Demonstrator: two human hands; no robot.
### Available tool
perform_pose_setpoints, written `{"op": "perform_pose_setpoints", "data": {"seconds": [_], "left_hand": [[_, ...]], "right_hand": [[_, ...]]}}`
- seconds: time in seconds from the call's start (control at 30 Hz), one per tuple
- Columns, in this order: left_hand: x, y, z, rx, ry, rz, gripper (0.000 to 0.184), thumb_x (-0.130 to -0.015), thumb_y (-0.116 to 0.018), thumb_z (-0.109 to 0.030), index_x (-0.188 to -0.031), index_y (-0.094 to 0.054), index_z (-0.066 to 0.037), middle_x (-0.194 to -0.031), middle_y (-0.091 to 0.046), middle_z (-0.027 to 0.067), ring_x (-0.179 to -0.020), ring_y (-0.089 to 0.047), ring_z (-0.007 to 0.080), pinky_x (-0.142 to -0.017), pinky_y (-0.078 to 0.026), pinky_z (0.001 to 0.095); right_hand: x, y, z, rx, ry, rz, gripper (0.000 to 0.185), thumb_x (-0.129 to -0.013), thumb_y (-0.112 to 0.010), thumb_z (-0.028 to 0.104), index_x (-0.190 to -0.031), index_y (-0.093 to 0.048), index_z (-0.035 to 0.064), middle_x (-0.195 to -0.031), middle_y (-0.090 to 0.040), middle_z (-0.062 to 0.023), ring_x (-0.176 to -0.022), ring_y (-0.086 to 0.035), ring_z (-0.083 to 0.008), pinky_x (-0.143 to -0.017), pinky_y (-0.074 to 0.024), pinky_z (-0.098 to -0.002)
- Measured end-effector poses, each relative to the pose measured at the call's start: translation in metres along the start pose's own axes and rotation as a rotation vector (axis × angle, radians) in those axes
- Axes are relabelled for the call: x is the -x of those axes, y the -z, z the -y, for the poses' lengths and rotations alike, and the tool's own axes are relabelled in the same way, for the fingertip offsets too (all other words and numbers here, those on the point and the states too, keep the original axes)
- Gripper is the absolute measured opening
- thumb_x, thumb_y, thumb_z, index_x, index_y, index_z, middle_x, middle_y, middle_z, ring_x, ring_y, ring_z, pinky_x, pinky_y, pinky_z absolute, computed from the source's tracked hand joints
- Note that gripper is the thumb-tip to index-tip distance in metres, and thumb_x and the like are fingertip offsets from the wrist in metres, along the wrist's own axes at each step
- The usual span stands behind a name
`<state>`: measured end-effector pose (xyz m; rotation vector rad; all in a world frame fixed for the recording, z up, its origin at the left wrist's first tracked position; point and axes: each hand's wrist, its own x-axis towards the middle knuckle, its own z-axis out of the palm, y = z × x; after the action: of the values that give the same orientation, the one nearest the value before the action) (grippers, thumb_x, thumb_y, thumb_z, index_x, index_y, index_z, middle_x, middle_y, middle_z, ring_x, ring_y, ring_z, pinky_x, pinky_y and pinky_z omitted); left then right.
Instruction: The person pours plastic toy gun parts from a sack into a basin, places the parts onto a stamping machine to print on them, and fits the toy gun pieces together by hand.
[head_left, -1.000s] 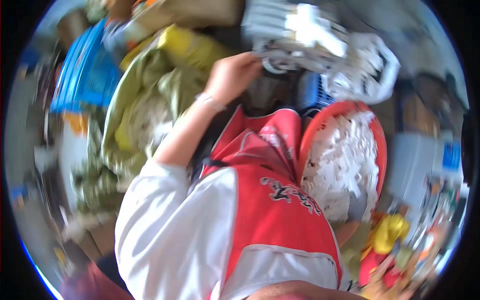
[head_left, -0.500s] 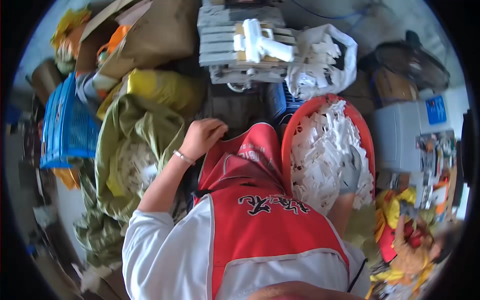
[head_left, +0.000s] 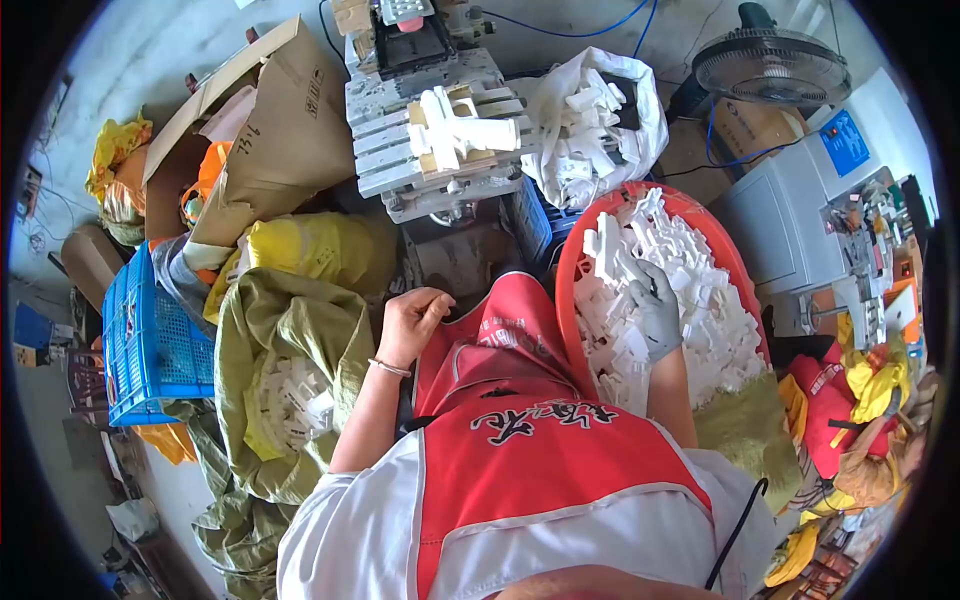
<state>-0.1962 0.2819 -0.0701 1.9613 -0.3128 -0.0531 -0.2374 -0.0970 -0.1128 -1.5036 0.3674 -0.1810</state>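
Note:
My right hand (head_left: 655, 312), in a grey glove, is over the red tub (head_left: 735, 262) heaped with white plastic pieces (head_left: 700, 350). Its fingers are bent around the end of a white plastic piece (head_left: 606, 248) that sticks up above the heap; the grip itself is partly hidden. Bare and loosely curled, my left hand (head_left: 412, 322) rests by my left knee with nothing visible in it. A white toy-gun-shaped plastic piece (head_left: 455, 130) lies on the slatted metal machine bed (head_left: 375, 150) in front of me.
Left of me are an open green sack (head_left: 240, 330), a blue crate (head_left: 150, 350) and a cardboard box (head_left: 300, 120). A white bag (head_left: 640, 150) of pieces stands beside the machine. A fan (head_left: 770, 65) is at the back right. Someone in yellow (head_left: 880, 380) shows at right.
My right hand has risen from deep in the heap toward the tub's far left, with a white piece now at its fingers. My left hand stays by the knee. The view has shifted.

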Motion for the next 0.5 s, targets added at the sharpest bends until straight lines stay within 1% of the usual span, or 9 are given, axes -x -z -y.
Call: {"op": "perform_pose_setpoints", "data": {"seconds": [0.07,0.1,0.2,0.27,0.33,0.4,0.5], "left_hand": [[-0.002,0.0,0.01,0.028,-0.051,0.007,0.02,-0.087,-0.058,-0.015,-0.077,-0.064,0.002,-0.067,-0.063,0.0082,-0.063,-0.061,0.0149,-0.058,-0.047,0.0259],[-0.002,-0.001,0.011,0.025,-0.052,0.02,0.02,-0.087,-0.058,-0.015,-0.077,-0.064,0.002,-0.067,-0.063,0.0082,-0.063,-0.061,0.0149,-0.058,-0.047,0.0259],[0.001,-0.002,0.013,0.074,0.012,0.004,0.023,-0.087,-0.059,-0.017,-0.074,-0.065,0.002,-0.068,-0.064,0.008,-0.062,-0.061,0.0146,-0.059,-0.047,0.0261],[0.0,-0.001,0.021,0.0,0.013,-0.065,0.022,-0.087,-0.059,-0.017,-0.075,-0.065,0.001,-0.068,-0.064,0.0077,-0.062,-0.06,0.0137,-0.059,-0.047,0.0261],[0.003,0.001,0.029,-0.009,0.025,-0.095,0.021,-0.087,-0.059,-0.017,-0.077,-0.065,0.001,-0.067,-0.063,0.007,-0.062,-0.06,0.0121,-0.058,-0.047,0.0253],[0.003,0.007,0.03,0.021,0.043,-0.176,0.02,-0.087,-0.059,-0.015,-0.08,-0.065,0.001,-0.067,-0.063,0.0061,-0.062,-0.059,0.0105,-0.058,-0.046,0.0241],[-0.001,0.024,0.02,-0.032,0.06,-0.255,0.012,-0.086,-0.06,-0.009,-0.084,-0.064,0.003,-0.069,-0.062,0.0055,-0.063,-0.058,0.0087,-0.058,-0.045,0.0216]], "right_hand": [[-0.002,-0.002,-0.005,0.056,0.01,0.04,0.036,-0.085,-0.056,0.002,-0.121,-0.051,0.0088,-0.095,-0.057,0.0004,-0.069,-0.048,-0.0045,-0.06,-0.0411,-0.0187],[0.0,-0.007,0.001,0.037,-0.01,0.046,0.037,-0.085,-0.056,0.002,-0.121,-0.051,0.0076,-0.097,-0.057,-0.0005,-0.072,-0.049,-0.0048,-0.063,-0.0423,-0.0189],[0.006,-0.017,0.008,0.06,0.027,0.038,0.037,-0.085,-0.056,0.002,-0.121,-0.051,0.0061,-0.099,-0.057,-0.0006,-0.075,-0.05,-0.005,-0.065,-0.0431,-0.0191],[0.004,-0.016,0.0,0.048,0.044,0.03,0.037,-0.085,-0.056,0.002,-0.121,-0.05,0.005,-0.1,-0.057,-0.0001,-0.078,-0.05,-0.0051,-0.066,-0.043,-0.019],[0.005,-0.016,-0.005,0.024,0.028,0.04,0.036,-0.085,-0.057,0.003,-0.121,-0.05,0.0048,-0.1,-0.057,0.0005,-0.077,-0.049,-0.0044,-0.066,-0.0427,-0.0187],[0.008,-0.016,-0.01,0.029,0.022,0.023,0.036,-0.085,-0.057,0.003,-0.121,-0.05,0.0048,-0.1,-0.057,0.0007,-0.076,-0.049,-0.004,-0.067,-0.0425,-0.0185],[0.009,-0.017,-0.012,0.029,0.01,0.011,0.036,-0.086,-0.056,0.004,-0.121,-0.05,0.0047,-0.1,-0.056,0.0011,-0.076,-0.048,-0.0035,-0.066,-0.042,-0.0181]]}}
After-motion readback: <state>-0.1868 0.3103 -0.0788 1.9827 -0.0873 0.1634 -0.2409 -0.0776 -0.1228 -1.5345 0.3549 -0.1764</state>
